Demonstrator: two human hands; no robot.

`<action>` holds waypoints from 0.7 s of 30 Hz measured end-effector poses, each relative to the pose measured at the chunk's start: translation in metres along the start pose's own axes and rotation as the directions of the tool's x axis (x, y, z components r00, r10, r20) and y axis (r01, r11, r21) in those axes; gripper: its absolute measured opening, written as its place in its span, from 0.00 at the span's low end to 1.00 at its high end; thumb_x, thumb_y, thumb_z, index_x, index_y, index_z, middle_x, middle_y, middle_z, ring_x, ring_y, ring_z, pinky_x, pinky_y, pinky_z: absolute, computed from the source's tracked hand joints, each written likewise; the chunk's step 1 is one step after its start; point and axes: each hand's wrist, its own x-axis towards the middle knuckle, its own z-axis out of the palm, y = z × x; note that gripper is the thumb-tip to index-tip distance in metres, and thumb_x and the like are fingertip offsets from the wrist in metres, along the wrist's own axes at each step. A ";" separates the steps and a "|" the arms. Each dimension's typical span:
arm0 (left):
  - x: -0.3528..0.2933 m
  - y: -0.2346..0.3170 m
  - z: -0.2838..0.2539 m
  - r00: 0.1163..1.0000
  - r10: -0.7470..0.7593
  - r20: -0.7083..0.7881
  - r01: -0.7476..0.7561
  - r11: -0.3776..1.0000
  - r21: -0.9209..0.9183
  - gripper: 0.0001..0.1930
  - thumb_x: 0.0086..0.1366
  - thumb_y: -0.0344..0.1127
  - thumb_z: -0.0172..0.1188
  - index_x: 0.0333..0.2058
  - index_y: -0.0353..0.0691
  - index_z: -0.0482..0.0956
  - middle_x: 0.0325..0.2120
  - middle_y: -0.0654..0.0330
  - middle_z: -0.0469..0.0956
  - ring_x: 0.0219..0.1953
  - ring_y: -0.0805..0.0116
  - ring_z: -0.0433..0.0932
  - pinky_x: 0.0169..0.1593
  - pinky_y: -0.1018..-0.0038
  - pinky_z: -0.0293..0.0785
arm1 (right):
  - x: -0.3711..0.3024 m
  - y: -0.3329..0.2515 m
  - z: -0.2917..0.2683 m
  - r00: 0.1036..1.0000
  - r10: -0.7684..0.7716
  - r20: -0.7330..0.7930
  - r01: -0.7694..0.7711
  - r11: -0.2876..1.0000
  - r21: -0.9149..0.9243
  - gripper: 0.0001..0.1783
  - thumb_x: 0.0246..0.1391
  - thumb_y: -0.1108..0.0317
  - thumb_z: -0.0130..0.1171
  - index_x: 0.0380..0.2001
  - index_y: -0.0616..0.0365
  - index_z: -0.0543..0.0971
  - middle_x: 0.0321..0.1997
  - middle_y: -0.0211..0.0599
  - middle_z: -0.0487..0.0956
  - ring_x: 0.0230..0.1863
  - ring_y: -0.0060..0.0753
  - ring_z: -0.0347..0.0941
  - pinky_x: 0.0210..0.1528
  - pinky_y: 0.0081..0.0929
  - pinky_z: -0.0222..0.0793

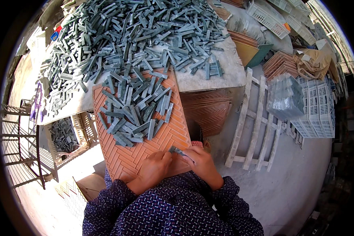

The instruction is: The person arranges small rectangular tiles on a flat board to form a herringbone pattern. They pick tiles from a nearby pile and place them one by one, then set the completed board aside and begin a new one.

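Has, at left, a pale crate (81, 131) of grey strips (63, 135) below the edge of the surface (232, 67), heaped with a broad pile (145, 27) of more strips. Has next an orange tray (118, 163) with herringbone grooves, reaching the surface's near edge and carrying a smaller pile (135, 106). Rests the left hand (155, 168) on the tray's near part, fingers curled; cannot tell if gripping anything. Pinches one dark strip (176, 150) in the right hand (202, 161), by the tray's near right corner. Has farther right a slatted pallet (257, 118), then stacked white crates (314, 106).
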 end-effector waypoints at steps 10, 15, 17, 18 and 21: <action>0.028 -0.013 -0.030 0.960 -0.041 -0.276 0.076 0.990 0.117 0.15 0.52 0.36 0.65 0.35 0.37 0.70 0.28 0.55 0.72 0.33 0.53 0.73 0.34 0.63 0.70 | 0.087 0.005 0.006 0.969 -0.240 -0.056 0.231 0.964 -0.129 0.12 0.46 0.74 0.59 0.38 0.56 0.78 0.36 0.37 0.73 0.34 0.39 0.74 0.32 0.31 0.72; 0.039 -0.023 -0.034 0.945 -0.118 -0.305 0.209 0.934 0.288 0.16 0.52 0.37 0.65 0.35 0.39 0.69 0.29 0.57 0.69 0.34 0.58 0.74 0.32 0.67 0.74 | 0.130 0.018 0.008 0.903 -0.410 0.129 0.429 0.880 -0.204 0.13 0.47 0.75 0.58 0.38 0.52 0.79 0.37 0.35 0.71 0.37 0.38 0.73 0.32 0.30 0.71; 0.041 -0.023 -0.031 0.938 -0.110 -0.329 0.215 0.929 0.301 0.12 0.52 0.35 0.64 0.30 0.40 0.70 0.28 0.59 0.68 0.33 0.59 0.74 0.32 0.67 0.74 | 0.138 0.021 0.004 0.865 -0.464 0.190 0.495 0.853 -0.168 0.11 0.47 0.75 0.58 0.37 0.53 0.78 0.37 0.36 0.72 0.37 0.39 0.73 0.33 0.31 0.71; 0.039 -0.026 -0.029 0.935 -0.098 -0.341 0.209 0.929 0.306 0.11 0.52 0.35 0.63 0.29 0.41 0.70 0.28 0.59 0.68 0.33 0.59 0.74 0.32 0.67 0.74 | 0.138 0.020 0.002 0.849 -0.497 0.177 0.523 0.839 -0.151 0.10 0.47 0.74 0.58 0.36 0.54 0.78 0.37 0.37 0.72 0.37 0.40 0.73 0.33 0.32 0.71; 0.034 -0.027 -0.032 0.946 -0.068 -0.317 0.134 0.972 0.193 0.08 0.54 0.34 0.62 0.27 0.41 0.71 0.28 0.58 0.69 0.32 0.57 0.74 0.32 0.66 0.74 | 0.126 0.006 -0.007 0.877 -0.452 0.160 0.470 0.877 -0.098 0.08 0.50 0.73 0.57 0.36 0.58 0.76 0.36 0.40 0.74 0.37 0.44 0.73 0.34 0.35 0.70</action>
